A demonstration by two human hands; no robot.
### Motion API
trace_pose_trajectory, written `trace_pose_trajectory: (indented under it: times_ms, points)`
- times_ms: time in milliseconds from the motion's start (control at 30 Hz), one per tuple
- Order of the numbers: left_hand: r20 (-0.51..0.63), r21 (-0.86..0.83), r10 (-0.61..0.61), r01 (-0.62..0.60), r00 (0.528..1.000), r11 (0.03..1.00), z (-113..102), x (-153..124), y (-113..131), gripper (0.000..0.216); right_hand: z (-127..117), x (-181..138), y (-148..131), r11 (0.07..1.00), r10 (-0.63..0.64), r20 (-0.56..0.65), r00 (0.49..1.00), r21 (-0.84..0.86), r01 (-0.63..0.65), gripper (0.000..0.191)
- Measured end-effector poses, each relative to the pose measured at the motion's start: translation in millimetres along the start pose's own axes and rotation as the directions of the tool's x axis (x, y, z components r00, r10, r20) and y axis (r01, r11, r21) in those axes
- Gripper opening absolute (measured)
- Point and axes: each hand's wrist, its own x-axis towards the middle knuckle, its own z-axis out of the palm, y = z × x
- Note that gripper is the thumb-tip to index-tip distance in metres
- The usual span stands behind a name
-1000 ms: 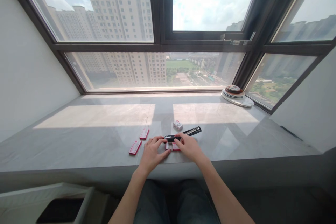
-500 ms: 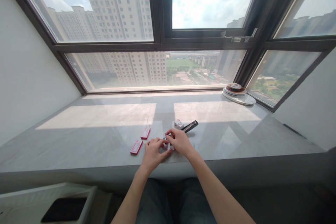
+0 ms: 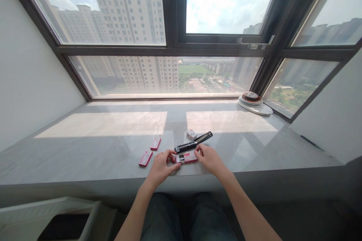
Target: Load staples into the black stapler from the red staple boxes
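A red-and-white staple box (image 3: 190, 156) lies in front of me near the counter's front edge, its left end slid open with staples showing. My left hand (image 3: 162, 163) has thumb and fingers curled about that left end. At the other end, the thumb and fingers of my right hand (image 3: 209, 159) close on the box's right corner. Just behind the box rests a long black stapler (image 3: 185, 147), folded open, its upper arm pointing to the back right. A small white box (image 3: 191, 134) stands beyond the stapler.
Two pink-red boxes (image 3: 145, 158) lie to the left of my left hand. Stacked plates or lids (image 3: 251, 101) sit in the far right corner of the stone counter (image 3: 93, 154). Windows rise behind it. A pale piece of furniture (image 3: 68, 203) stands at lower left.
My right hand has moved right, from beside my left hand to the staple box's right end. The stapler's near part and the box, covered before, now show. The view has shifted slightly.
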Motion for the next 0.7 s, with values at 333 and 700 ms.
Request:
trace_pose_trajectory:
  times_ms: [333, 700]
  points:
    - [-0.113, 0.236, 0.063, -0.035, 0.992, 0.971, 32, -3, 38, 0.051, 16, -3, 32, 0.970, 0.189, 0.023, 0.982, 0.152, -0.191, 0.031]
    - [-0.112, 0.310, 0.016, 0.020, 0.994, 0.950, 36, 13, 39, 0.049, -45, 55, 36, 0.766, 0.154, -0.036, 0.987, 0.635, -0.096, 0.061]
